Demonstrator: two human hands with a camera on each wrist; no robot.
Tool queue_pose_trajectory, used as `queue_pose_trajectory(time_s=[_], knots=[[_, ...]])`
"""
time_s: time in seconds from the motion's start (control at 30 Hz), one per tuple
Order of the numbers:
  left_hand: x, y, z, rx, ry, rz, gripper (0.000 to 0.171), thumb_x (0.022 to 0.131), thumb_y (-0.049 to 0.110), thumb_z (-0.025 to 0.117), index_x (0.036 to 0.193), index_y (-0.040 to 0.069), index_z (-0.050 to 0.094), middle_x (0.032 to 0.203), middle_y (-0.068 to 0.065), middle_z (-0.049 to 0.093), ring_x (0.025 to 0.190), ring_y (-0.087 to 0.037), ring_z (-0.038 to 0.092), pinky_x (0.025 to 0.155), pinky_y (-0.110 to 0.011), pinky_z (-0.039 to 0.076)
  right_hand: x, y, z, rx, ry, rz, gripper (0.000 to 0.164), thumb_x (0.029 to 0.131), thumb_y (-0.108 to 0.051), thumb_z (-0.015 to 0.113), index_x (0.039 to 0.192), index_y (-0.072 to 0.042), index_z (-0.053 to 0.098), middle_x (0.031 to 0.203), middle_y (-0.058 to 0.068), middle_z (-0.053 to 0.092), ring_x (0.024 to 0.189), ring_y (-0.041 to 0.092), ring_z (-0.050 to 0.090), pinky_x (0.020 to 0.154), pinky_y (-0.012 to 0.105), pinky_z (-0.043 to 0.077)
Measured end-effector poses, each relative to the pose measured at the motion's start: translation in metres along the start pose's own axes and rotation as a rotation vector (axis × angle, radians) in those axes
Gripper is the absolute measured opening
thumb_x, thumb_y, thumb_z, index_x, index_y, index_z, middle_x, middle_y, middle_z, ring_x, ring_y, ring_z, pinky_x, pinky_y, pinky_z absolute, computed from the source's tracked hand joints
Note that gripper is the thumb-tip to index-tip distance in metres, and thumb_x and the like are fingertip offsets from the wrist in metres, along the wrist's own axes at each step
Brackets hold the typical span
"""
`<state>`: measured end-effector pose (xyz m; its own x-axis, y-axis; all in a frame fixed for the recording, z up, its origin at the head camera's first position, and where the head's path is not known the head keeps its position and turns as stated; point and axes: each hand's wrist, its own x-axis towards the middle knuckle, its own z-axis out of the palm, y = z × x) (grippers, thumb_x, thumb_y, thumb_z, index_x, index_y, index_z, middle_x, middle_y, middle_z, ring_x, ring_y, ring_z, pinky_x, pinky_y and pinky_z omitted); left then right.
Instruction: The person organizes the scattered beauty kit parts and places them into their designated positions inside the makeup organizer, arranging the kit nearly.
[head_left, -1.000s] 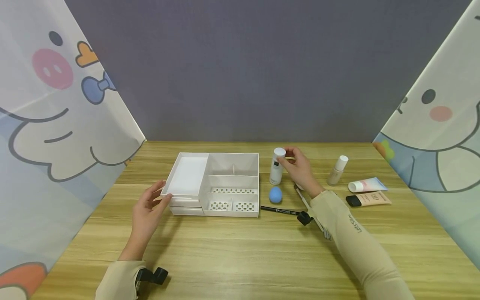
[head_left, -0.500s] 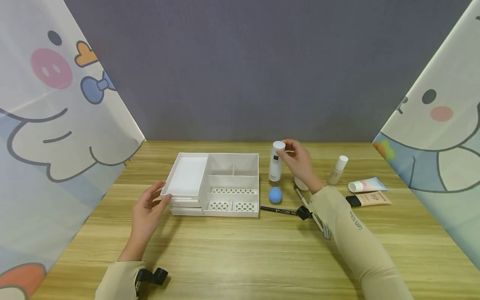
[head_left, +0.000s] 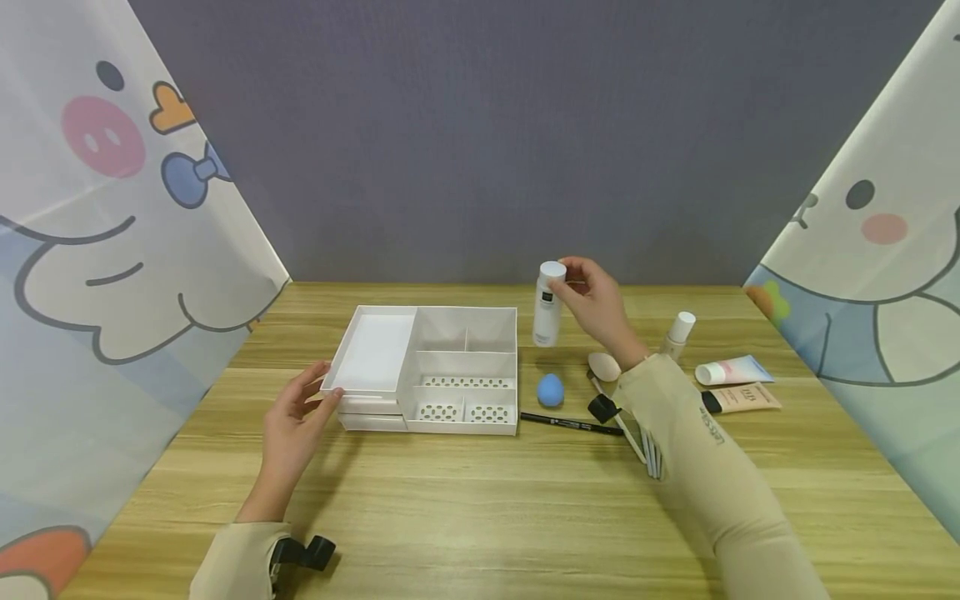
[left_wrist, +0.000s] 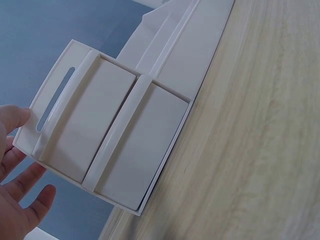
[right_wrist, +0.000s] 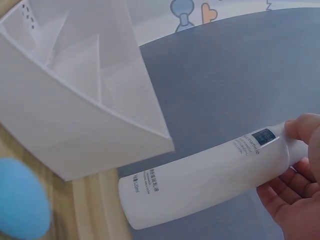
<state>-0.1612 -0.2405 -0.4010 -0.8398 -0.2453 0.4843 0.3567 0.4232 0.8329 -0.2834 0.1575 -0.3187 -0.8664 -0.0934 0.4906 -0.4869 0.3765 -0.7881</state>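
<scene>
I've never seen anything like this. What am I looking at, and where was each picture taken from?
There's no machine arm here, just a person working bare-handed. The wide picture comes from a camera worn on the head, looking down at the table. The other two come from the left wrist camera and the right wrist camera.

The left hand touches a corner of a white drawer organizer. The right hand holds a white emulsion bottle by its capped end, apparently above the table.

On the table lie a blue makeup sponge, a pale makeup sponge, a black pen, a slim brush, some grey handles, a pastel tube and a black-capped beige tube; a white-capped bottle stands among them.
</scene>
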Motion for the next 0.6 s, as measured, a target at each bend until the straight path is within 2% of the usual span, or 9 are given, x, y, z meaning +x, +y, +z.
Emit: queue_pose_trajectory(time_s=[0.2, 0.33, 0.47, 0.6], knots=[[0.000, -0.001, 0.001, 0.001, 0.005, 0.006, 0.045, 0.086, -0.012, 0.070, 0.130, -0.008, 0.059, 0.126, -0.018, 0.063, 0.101, 0.006, 0.059, 0.078, -0.008, 0.047, 0.006, -0.010, -0.001, -0.010, -0.009, 0.011, 0.037, 0.098, -0.013, 0.066, 0.128, 0.006, 0.055, 0.118, 0.022, 0.062, 0.105, 0.032, 0.060, 0.089, 0.038, 0.051], [-0.001, -0.001, 0.001, -0.001, 0.010, 0.007, 0.045, 0.086, -0.011, 0.070, 0.130, -0.008, 0.059, 0.125, -0.013, 0.064, 0.101, 0.006, 0.060, 0.078, -0.008, 0.047, 0.010, -0.017, 0.000, -0.009, -0.001, 0.003, 0.036, 0.097, -0.011, 0.066, 0.126, 0.008, 0.056, 0.117, 0.023, 0.063, 0.105, 0.031, 0.060, 0.089, 0.035, 0.051], [-0.001, 0.001, 0.001, -0.010, 0.008, 0.004, 0.044, 0.087, -0.011, 0.069, 0.130, -0.008, 0.059, 0.125, -0.012, 0.064, 0.101, 0.006, 0.059, 0.078, -0.008, 0.047, 0.013, -0.023, 0.001, 0.003, 0.013, -0.006, 0.036, 0.096, -0.010, 0.066, 0.126, 0.007, 0.057, 0.116, 0.022, 0.063, 0.104, 0.030, 0.060, 0.088, 0.032, 0.050], [-0.001, 0.000, 0.001, -0.011, 0.008, 0.007, 0.045, 0.087, -0.011, 0.069, 0.130, -0.008, 0.059, 0.126, -0.014, 0.063, 0.101, 0.008, 0.059, 0.078, -0.008, 0.047, 0.016, -0.029, 0.003, 0.016, 0.015, -0.004, 0.036, 0.096, -0.011, 0.067, 0.126, 0.007, 0.056, 0.118, 0.021, 0.063, 0.107, 0.029, 0.060, 0.089, 0.034, 0.050]])
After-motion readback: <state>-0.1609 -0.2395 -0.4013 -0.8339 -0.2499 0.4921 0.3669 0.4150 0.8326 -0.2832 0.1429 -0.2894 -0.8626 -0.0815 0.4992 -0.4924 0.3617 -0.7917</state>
